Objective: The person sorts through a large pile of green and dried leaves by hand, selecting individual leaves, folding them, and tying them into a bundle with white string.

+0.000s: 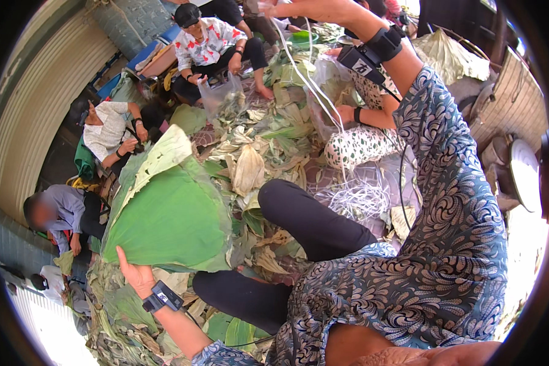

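Note:
My left hand (135, 274) grips a stack of large folded green leaves (174, 215), seemingly lotus leaves, at their lower left edge. The stack is broad and fan-shaped, with a paler, dry-edged leaf on its upper left side. Raised at the top edge of the view, my right hand (269, 9) holds white plastic strings (304, 80), which hang down to a tangled heap of white string (359, 199) on the ground beyond my knees. Both wrists wear black straps with small devices and cables.
Dried leaves (249, 169) cover much of the patterned ground, with a large pile (128, 315) at lower left. Several people sit nearby; one holds a clear plastic bag (222, 96). A person in leaf-print clothing (363, 146) sits close on the right, beside another bag. Pots and a round lid (525, 174) stand far right.

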Tool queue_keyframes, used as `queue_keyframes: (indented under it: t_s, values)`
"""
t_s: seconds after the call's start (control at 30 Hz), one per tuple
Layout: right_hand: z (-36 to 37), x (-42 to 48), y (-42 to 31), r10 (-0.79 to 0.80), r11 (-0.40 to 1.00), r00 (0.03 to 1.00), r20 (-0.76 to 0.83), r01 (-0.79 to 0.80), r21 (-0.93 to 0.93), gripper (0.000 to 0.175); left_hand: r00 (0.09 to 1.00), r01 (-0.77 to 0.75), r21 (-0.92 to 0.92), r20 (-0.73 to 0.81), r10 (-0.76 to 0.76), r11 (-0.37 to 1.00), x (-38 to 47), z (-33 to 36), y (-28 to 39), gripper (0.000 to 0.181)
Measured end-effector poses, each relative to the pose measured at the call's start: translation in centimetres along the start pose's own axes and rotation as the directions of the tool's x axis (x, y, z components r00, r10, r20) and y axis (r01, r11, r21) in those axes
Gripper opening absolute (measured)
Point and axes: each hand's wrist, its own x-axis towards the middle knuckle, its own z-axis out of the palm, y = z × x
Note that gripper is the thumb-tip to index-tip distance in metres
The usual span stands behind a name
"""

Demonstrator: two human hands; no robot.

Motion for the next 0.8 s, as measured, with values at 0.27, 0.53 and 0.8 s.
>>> queue_keyframes:
  t_s: [0.27, 0.53, 0.8]
  values:
    - [5.5, 2.7, 5.3, 0.000, 0.822, 0.995, 0.102, 0.058, -0.567, 0.021, 0.966, -0.085, 0.030, 0.247, 0.075, 0.996, -4.8, 1.9, 4.3, 0.034]
    - [23.8, 2.3, 2.2, 0.210, 0.968, 0.977, -0.035, -0.203, 0.150, 0.016, 0.868, -0.106, 0.147, 0.497, 0.020, 0.983, -10.8, 15.2, -2.1, 0.054]
    - [31.5, -2.2, 0.3, -0.182, 0.981, 0.979, 0.094, 0.175, 0.079, 0.010, 0.990, 0.060, 0.098, 0.118, -0.071, 0.993, -9.6, 10.3, -8.2, 0.040]
